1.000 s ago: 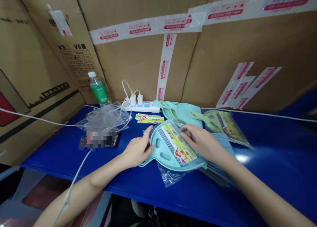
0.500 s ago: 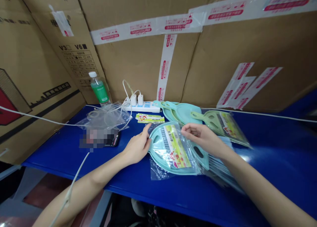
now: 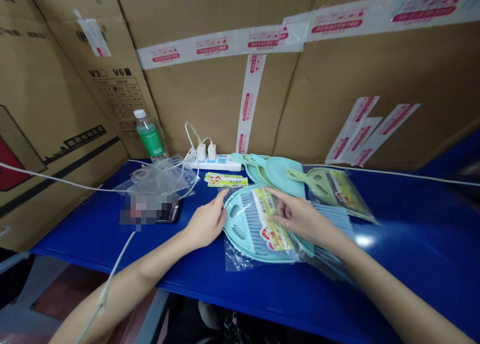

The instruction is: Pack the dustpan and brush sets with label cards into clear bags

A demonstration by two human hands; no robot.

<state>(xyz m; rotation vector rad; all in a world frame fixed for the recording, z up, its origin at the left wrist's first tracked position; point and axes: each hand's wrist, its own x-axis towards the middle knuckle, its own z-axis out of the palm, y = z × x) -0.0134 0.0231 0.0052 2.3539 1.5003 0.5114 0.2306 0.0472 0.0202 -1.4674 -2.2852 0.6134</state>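
A light-blue dustpan (image 3: 240,244) and a brush with grey-blue bristles (image 3: 252,221) lie flat in a clear plastic bag (image 3: 238,261). A yellow-green printed label (image 3: 275,229) lies over the bristles. At the bag's left end, my left hand (image 3: 206,221) is closed around the dustpan's handle end, thumb on top; the handle itself is hidden. My right hand (image 3: 300,219) rests over the label, forefinger and thumb apart, the other fingers curled and partly hidden. Under my right forearm, more blue bristles (image 3: 335,216) stick out.
Behind lie light-blue dustpans (image 3: 287,171) and a bagged green dustpan set (image 3: 333,189). Spare labels (image 3: 227,179) lie before a power strip (image 3: 221,162). Plastic bags (image 3: 161,176), a bottle (image 3: 150,136) and a phone (image 3: 168,209) are at left. Cardboard (image 3: 210,99) walls the back.
My right hand has moved left and down onto the label, its forefinger stretching out. The label has shifted slightly right over the bristles. My left hand stays at the handle end.
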